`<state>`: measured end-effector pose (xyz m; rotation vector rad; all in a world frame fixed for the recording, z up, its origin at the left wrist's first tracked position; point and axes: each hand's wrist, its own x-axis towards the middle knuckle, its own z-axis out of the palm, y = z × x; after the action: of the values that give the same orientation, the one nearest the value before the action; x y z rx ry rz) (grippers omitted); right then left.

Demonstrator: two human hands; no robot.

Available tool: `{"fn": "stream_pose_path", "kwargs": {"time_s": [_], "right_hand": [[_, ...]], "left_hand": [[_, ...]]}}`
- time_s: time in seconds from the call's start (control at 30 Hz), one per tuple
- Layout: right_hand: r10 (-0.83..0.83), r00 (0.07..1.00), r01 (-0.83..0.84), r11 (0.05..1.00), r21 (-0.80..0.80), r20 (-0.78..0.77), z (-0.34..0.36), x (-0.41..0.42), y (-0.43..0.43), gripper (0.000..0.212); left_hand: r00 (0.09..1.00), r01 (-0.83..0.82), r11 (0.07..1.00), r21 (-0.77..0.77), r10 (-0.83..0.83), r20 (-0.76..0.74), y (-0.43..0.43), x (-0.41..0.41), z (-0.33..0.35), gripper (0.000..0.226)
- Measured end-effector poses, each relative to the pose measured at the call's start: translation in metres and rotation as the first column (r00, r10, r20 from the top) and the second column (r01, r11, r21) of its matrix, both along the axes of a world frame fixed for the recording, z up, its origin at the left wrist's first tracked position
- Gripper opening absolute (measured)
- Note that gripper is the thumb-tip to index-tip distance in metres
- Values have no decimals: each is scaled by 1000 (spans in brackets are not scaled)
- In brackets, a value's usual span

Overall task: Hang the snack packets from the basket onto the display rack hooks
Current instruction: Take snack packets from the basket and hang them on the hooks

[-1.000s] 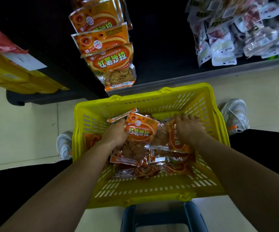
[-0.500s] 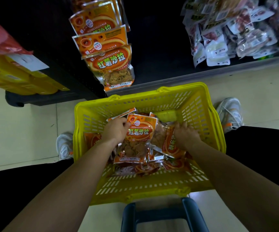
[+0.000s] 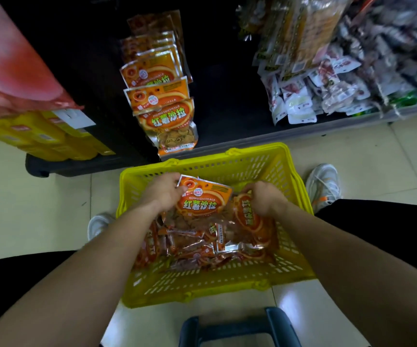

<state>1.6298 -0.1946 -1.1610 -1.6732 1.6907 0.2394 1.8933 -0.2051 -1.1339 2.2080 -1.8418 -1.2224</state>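
The left hand (image 3: 163,190) pinches the top left corner of an orange foil snack packet printed with red Chinese characters (image 3: 202,200), thumb on the printed face and the other fingers hidden behind it, so the packet's upper edge tilts up above the heap. The right hand (image 3: 265,199) is curled over a second orange packet lying on its side (image 3: 248,216); its fingertips fold under the packet's edge and cannot be seen, so how firm the grip is cannot be told. Both packets sit on a loose pile of matching orange packets (image 3: 197,249) in the slotted yellow plastic basket (image 3: 202,289) on the pale tiled floor (image 3: 39,209); the lower packets overlap, and their number cannot be made out. Beyond the basket's far rim, a column of the same orange packets (image 3: 162,101) hangs on the dark display rack (image 3: 215,71), the hooks themselves hidden behind the packets. To the right, blurred pale and red packets (image 3: 327,78) crowd a shelf, their print unreadable. A dark blue stool frame (image 3: 235,326) is cut off at the bottom edge. White sneakers (image 3: 324,184) flank the basket.
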Motion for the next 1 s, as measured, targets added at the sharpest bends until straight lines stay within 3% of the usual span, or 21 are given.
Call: {"fn": "stream_pose_path", "kwargs": {"time_s": [0.17, 0.27, 0.4, 0.5, 0.6, 0.77, 0.93, 1.0], "right_hand": [[189, 976, -202, 971, -131, -108, 64, 14, -2, 34], [270, 938, -317, 923, -220, -219, 117, 17, -3, 36], [343, 866, -456, 841, -291, -365, 188, 13, -4, 39], [359, 833, -508, 798, -324, -422, 222, 10, -2, 30], [398, 861, -496, 791, -357, -316, 239, 10, -2, 14], [425, 905, -371, 815, -445, 25, 240, 22, -4, 6], [428, 903, -290, 675, -679, 41, 241, 50, -15, 10], [426, 903, -271, 675, -686, 62, 239, 54, -24, 10]], "left_hand": [[997, 26, 995, -101, -18, 80, 4, 14, 63, 30], [999, 22, 986, -167, -13, 53, 11, 23, 101, 20], [990, 13, 944, -330, 34, 136, 13, 34, 151, 8], [995, -39, 914, -404, 72, 67, 13, 39, 176, 5], [1000, -13, 904, -427, 15, 1, 13, 37, 183, 16], [981, -38, 907, -420, -45, -187, 16, 20, 177, 31], [931, -84, 894, -439, -87, -354, 13, 3, 187, 38], [928, -67, 888, -454, -111, -354, 5, -3, 194, 41]]}}
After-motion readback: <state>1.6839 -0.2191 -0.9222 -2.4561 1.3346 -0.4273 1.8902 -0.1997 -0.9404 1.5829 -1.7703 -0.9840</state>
